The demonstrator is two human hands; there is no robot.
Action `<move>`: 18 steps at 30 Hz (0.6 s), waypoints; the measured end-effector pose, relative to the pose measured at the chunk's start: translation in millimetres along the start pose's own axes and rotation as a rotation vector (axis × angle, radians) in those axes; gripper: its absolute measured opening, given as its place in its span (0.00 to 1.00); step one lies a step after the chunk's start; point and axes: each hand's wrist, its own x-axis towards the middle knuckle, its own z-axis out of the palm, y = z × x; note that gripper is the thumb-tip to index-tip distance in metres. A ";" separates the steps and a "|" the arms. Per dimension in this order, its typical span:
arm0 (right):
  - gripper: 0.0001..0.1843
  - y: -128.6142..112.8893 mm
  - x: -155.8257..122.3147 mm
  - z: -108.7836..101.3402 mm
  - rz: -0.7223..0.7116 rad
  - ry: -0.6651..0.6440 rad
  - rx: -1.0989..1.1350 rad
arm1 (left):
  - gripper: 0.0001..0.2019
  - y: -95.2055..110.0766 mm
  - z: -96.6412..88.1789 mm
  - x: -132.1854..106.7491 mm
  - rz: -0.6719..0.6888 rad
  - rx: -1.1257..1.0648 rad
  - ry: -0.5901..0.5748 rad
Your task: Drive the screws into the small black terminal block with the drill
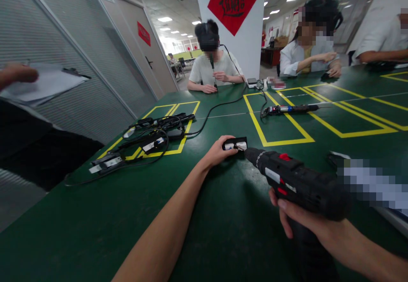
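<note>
My left hand (223, 151) is closed around one end of a small black box-like part (242, 140) on the green table. White pieces show inside its near face; what they are I cannot make out. In my right hand (306, 218) is a black cordless drill (296, 179) with red details, gripped by its handle. The drill's chuck points left at the part, and its bit reaches the part's near side. Whether the bit touches it I cannot tell.
Left on the green table (134, 214) lie black cabled devices (159, 135). A dark pen-shaped tool (293, 109) lies ahead to the right, near yellow tape outlines. A clipboard-like item (372, 180) rests at right. Several people sit opposite; another holds a clipboard (47, 84) at left.
</note>
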 end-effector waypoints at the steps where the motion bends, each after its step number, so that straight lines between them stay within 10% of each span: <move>1: 0.12 -1.3 -0.1 0.4 0.004 0.002 0.003 | 0.25 -0.4 0.1 0.1 0.009 0.012 0.019; 18: 0.11 -4.8 -1.0 2.2 0.011 0.030 0.005 | 0.26 -1.7 1.8 1.8 -0.041 -0.130 -0.019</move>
